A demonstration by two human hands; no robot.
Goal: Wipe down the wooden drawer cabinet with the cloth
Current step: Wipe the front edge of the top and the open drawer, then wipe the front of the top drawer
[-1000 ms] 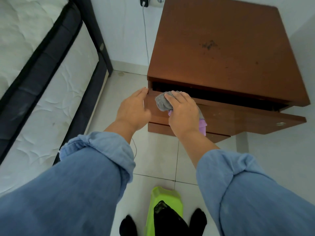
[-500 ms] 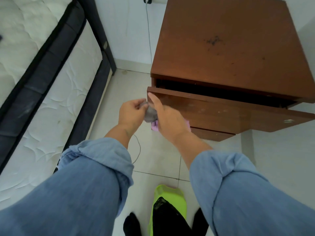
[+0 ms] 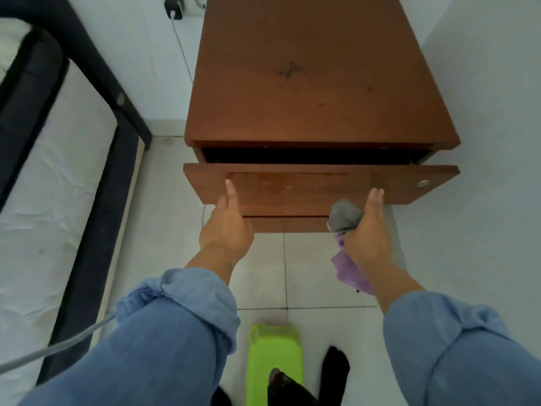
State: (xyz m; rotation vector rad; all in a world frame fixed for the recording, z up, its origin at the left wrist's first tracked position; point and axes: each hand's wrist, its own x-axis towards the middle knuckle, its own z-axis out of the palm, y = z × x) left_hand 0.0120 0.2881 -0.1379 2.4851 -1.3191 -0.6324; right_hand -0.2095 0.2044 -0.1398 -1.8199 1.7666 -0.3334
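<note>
The brown wooden drawer cabinet stands against the white wall, its top drawer pulled partly out. My left hand rests flat with fingers extended against the left part of the drawer front. My right hand is at the drawer front's lower right, gripping a bunched grey and purple cloth; the purple end hangs down below my wrist. A round metal fitting sits near the drawer front's right end. A dark smudge marks the cabinet top.
A bed with a white mattress and dark frame runs along the left. A charger cable hangs down the wall behind the cabinet. A green plastic bin stands on the tiled floor by my feet.
My hands have parted: the right one carried the cloth from the drawer's left corner to its lower right, and the left one moved up onto the drawer front.
</note>
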